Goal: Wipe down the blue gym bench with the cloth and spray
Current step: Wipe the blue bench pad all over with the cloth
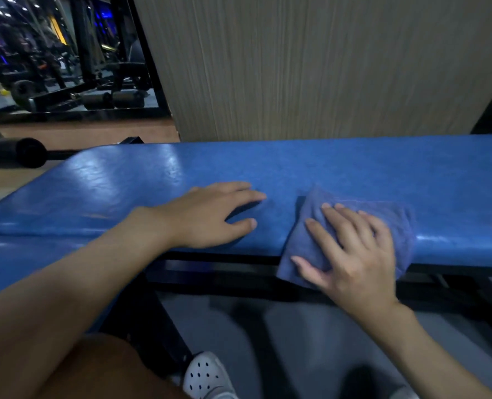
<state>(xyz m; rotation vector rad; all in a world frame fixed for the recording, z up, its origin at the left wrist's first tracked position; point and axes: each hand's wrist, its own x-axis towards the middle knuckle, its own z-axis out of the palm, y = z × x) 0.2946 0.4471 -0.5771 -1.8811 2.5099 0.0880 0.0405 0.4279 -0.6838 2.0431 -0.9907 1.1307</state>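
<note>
The blue gym bench (339, 171) runs across the view in front of me, its padded top shiny in patches. A folded blue cloth (383, 211) lies over the bench's near edge at the right and hangs a little below it. My right hand (351, 251) presses flat on the cloth with fingers spread. My left hand (213, 214) rests flat on the bare pad to the left of the cloth, fingers apart, holding nothing. No spray bottle is in view.
A wood-grain wall panel (311, 67) stands right behind the bench. A mirror (60, 53) at the upper left reflects dark gym machines. A black padded roller (11, 152) sticks out at the left end. The black bench frame (224, 272) and my white perforated shoe (207, 375) are below.
</note>
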